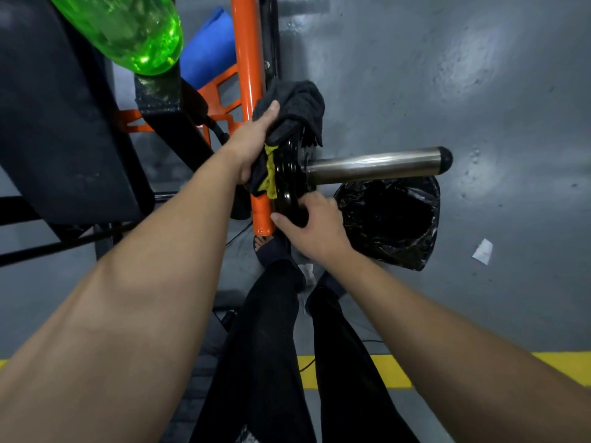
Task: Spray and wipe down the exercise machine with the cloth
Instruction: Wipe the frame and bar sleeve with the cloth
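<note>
Dimly lit from overhead, pale glare patches on the grey floor (479, 55), slight softness, wide-angle bending at edges.

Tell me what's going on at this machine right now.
A person is wiping down the exercise machine. Their left hand grips a dark cloth, pressing it against the top of the black weight plates beside the orange frame. Their right hand holds the plates' lower edge. The green bottle sits up on the machine, untouched.
</note>
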{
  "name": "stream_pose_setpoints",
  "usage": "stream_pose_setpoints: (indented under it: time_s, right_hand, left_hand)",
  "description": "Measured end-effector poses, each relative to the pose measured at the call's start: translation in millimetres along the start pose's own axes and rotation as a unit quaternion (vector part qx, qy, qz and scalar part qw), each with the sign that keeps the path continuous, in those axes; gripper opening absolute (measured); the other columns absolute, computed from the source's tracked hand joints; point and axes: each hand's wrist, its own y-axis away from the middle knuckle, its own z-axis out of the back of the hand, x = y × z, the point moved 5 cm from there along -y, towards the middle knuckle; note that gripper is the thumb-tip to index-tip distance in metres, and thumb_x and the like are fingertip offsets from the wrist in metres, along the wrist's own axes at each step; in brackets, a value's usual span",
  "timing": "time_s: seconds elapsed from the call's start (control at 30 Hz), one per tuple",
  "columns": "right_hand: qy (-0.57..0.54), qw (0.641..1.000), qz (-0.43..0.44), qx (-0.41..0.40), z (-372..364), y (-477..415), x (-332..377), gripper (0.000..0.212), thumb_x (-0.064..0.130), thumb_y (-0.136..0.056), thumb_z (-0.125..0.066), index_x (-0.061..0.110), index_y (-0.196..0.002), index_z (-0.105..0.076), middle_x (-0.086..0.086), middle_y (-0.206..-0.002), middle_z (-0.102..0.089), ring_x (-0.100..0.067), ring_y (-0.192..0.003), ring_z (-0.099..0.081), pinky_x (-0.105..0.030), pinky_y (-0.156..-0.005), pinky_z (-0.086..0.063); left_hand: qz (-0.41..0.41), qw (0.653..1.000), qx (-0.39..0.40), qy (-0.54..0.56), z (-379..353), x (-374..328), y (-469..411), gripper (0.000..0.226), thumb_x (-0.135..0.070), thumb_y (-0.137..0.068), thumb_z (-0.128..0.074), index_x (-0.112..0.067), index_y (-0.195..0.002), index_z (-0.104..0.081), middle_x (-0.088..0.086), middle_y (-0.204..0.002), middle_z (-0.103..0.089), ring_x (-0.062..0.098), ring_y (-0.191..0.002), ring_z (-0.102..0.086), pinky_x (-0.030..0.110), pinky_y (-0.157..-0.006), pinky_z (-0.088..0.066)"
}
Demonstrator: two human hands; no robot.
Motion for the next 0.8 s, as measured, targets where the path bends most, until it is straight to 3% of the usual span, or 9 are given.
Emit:
stream_pose_setpoints:
  time_s: [0.1,0.17,0.27,0.4,0.5,0.6,0.67,0.73,0.8]
  right_hand:
    - [-0.082,0.99,-0.095,0.07,-4,-15,1,0.069,0.045,-0.07,-0.083,0.019,-0.12,-0.042,-0.002,-0.116,-0.06,-0.026,-0.115,-0.055,-0.043,-0.1,-0.048]
    - [-0.134,0.977,-0.132,0.106,-5,-26,9,0.075,0.027,-0.068,-0.084,0.013,-0.121,-0.033,-0.006,-0.114,-0.057,-0.025,-0.108,-0.058,-0.038,-0.083,-0.056]
    - [-0.158,0.973,-0.139,0.1,-3,-29,17,0.066,0.017,-0.079,-0.082,0.009,-0.121,-0.031,-0.004,-0.109,-0.055,-0.016,-0.095,-0.057,-0.026,-0.065,-0.05]
    - [-0.133,0.982,-0.1,0.089,0,-29,15,0.065,0.031,-0.087,-0.079,0.008,-0.125,-0.032,0.0,-0.108,-0.055,-0.014,-0.094,-0.057,-0.026,-0.07,-0.05]
    - [-0.119,0.982,-0.095,0.108,4,-30,18,0.077,0.03,-0.089,-0.078,0.002,-0.139,-0.027,-0.005,-0.118,-0.055,-0.018,-0.103,-0.056,-0.03,-0.081,-0.051]
    - [-0.086,0.985,-0.091,0.118,10,-28,21,0.085,0.037,-0.083,-0.083,0.003,-0.143,-0.034,-0.008,-0.131,-0.06,-0.024,-0.119,-0.059,-0.036,-0.094,-0.053]
    - [-0.056,0.989,-0.079,0.111,18,-25,23,0.076,0.044,-0.082,-0.082,0.006,-0.137,-0.046,-0.003,-0.124,-0.063,-0.021,-0.116,-0.061,-0.033,-0.088,-0.051]
    - [-0.059,0.991,-0.08,0.088,30,-18,27,0.063,0.041,-0.089,-0.075,0.008,-0.133,-0.046,-0.002,-0.116,-0.059,-0.019,-0.106,-0.057,-0.029,-0.082,-0.043]
    - [-0.068,0.993,-0.082,0.058,46,-9,33,0.051,0.035,-0.094,-0.067,0.011,-0.132,-0.044,-0.005,-0.118,-0.061,-0.023,-0.108,-0.058,-0.03,-0.083,-0.042]
  left_hand:
    - [-0.004,1.0,0.001,0.001,2,3,-4,0.068,-0.062,-0.097,-0.056,-0.017,-0.148,-0.05,-0.001,-0.115,-0.071,0.018,-0.11,-0.067,0.039,-0.102,-0.05]
    - [-0.007,1.0,0.0,-0.002,3,4,-5,0.072,-0.065,-0.096,-0.057,-0.017,-0.149,-0.05,0.001,-0.122,-0.07,0.021,-0.114,-0.066,0.043,-0.107,-0.048]
    - [-0.008,1.0,-0.002,-0.005,2,2,-4,0.07,-0.064,-0.095,-0.057,-0.016,-0.146,-0.053,0.004,-0.122,-0.071,0.022,-0.113,-0.068,0.044,-0.107,-0.049]
    - [0.0,1.0,0.002,0.005,0,2,-1,0.044,-0.06,-0.098,-0.056,-0.022,-0.119,-0.062,0.002,-0.107,-0.075,0.018,-0.1,-0.073,0.034,-0.085,-0.056]
    - [-0.004,1.0,-0.003,0.012,-2,-1,1,0.038,-0.058,-0.098,-0.059,-0.023,-0.114,-0.062,0.001,-0.102,-0.076,0.016,-0.093,-0.074,0.031,-0.074,-0.056]
    - [-0.051,0.998,-0.043,0.007,1,-5,8,0.028,-0.048,-0.099,-0.063,-0.026,-0.116,-0.064,-0.001,-0.105,-0.077,0.015,-0.095,-0.075,0.032,-0.082,-0.057]
    - [-0.102,0.991,-0.089,-0.02,6,-8,15,0.023,-0.04,-0.1,-0.065,-0.025,-0.118,-0.067,-0.003,-0.106,-0.076,0.013,-0.096,-0.074,0.032,-0.091,-0.058]
    - [-0.137,0.984,-0.106,-0.049,7,-11,33,0.028,-0.033,-0.101,-0.066,-0.019,-0.124,-0.068,-0.004,-0.108,-0.074,0.009,-0.096,-0.072,0.028,-0.094,-0.057]
    - [-0.161,0.976,-0.122,-0.085,11,-12,56,0.035,-0.039,-0.095,-0.07,-0.018,-0.123,-0.071,-0.003,-0.111,-0.075,0.01,-0.099,-0.071,0.033,-0.099,-0.056]
